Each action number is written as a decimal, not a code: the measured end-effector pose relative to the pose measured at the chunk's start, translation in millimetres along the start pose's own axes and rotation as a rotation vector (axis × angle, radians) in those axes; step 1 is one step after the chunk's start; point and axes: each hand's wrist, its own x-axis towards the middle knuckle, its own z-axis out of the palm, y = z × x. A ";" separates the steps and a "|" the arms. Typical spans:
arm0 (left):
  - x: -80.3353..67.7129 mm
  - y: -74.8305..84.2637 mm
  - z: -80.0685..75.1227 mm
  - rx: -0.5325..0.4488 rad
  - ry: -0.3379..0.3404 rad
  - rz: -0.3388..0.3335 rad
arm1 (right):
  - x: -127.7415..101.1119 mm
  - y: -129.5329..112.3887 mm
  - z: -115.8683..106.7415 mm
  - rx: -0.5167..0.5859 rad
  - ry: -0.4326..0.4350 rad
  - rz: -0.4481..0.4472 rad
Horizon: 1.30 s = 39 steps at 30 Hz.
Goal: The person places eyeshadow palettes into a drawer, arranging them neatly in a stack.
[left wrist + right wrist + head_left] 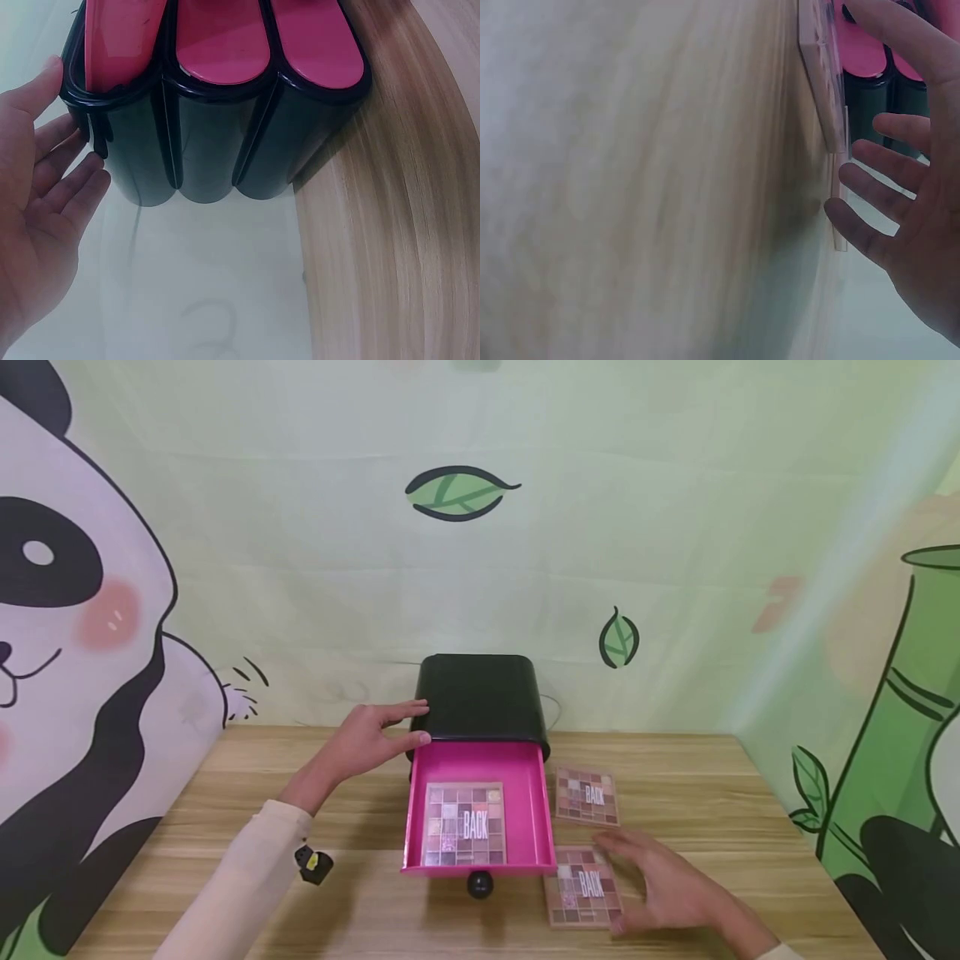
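Note:
A black cabinet [480, 697] with pink drawers stands at the back of the wooden table. Its pink top drawer [528, 810] is pulled out, and an eyeshadow palette [457, 827] marked "BACK" lies inside at the left. My left hand [367, 739] rests against the cabinet's upper left side with extended fingers; in the left wrist view, that hand [45, 180] is beside the top tier. At the drawer's right, my right hand [667, 881] spreads its fingers over the right edge of a second palette [581, 897]. The right wrist view shows this hand [907, 172] with nothing gripped.
Behind the near palette lies another palette [587, 795], close to the cabinet's right side. A round black knob [480, 884] sticks out from the drawer front. The printed cloth backdrop [480, 585] hangs right behind the table [697, 793].

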 end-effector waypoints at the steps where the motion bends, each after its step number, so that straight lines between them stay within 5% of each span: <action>1: 0.0 0.2 -0.2 0.001 -0.001 -0.002 | -0.7 0.0 0.4 -0.002 -0.007 0.004; 14: 0.1 -0.6 0.0 0.000 0.003 0.014 | -2.2 -0.4 5.3 -0.060 -0.023 -0.052; 24: -0.4 -0.2 0.5 0.000 0.008 0.004 | -2.3 -0.6 7.9 -0.034 -0.085 0.004; 39: -0.6 -0.8 1.6 -0.008 0.014 0.000 | -4.3 -2.1 7.2 -0.027 -0.020 -0.004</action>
